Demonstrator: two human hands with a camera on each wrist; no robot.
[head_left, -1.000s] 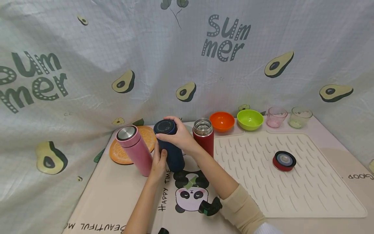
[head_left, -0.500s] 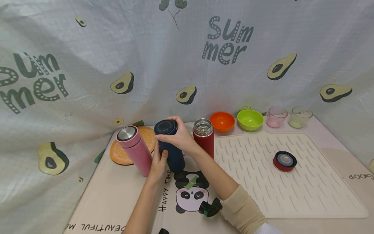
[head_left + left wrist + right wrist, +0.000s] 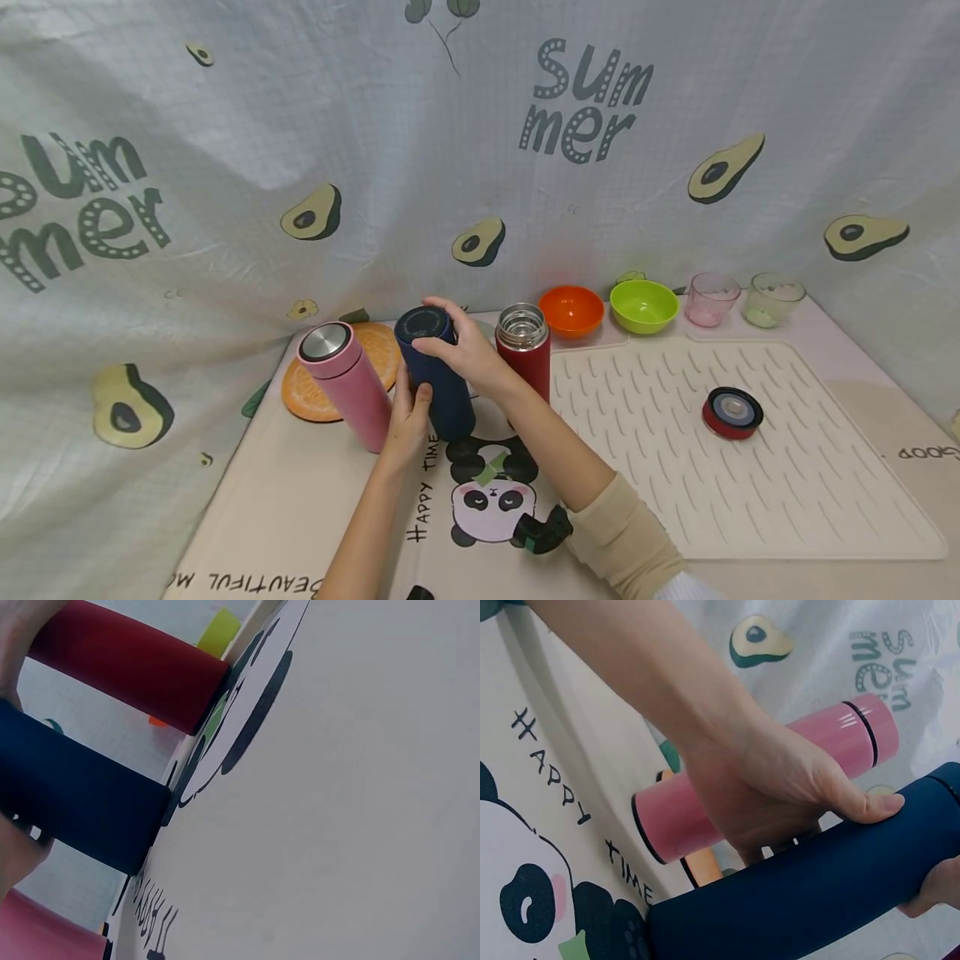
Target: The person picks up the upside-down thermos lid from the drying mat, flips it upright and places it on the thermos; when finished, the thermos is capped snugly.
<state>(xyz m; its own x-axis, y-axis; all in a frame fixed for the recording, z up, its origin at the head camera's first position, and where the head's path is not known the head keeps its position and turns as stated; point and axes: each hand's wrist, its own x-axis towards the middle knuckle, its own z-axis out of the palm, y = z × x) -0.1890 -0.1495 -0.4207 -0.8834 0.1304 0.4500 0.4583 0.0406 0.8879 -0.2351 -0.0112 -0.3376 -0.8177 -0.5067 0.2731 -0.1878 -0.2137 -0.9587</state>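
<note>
A navy blue thermos [image 3: 446, 400] stands upright on the table in the middle of the head view. My left hand [image 3: 407, 421] holds its body from the left, the thumb on the near side; the right wrist view shows this left hand [image 3: 772, 780] too, with its far fingers hidden. At the top, my right hand [image 3: 472, 354] grips around the lid [image 3: 423, 323], thumb in front and fingers behind. To the left is a pink thermos [image 3: 348, 387] with its lid on. Close on the right, a red thermos [image 3: 525, 362] has an uncovered steel mouth.
A red lid [image 3: 732, 413] lies inner side up on a ribbed cream mat [image 3: 817, 500]. Along the back are an orange bowl [image 3: 572, 312], a green bowl [image 3: 643, 307], a pink glass [image 3: 710, 300] and a greenish glass [image 3: 772, 300]. An orange-slice placemat [image 3: 303, 392] lies behind the pink thermos.
My right thumb has shifted slightly rightward across the front of the navy thermos's lid. The left hand and the thermos bodies stay in place.
</note>
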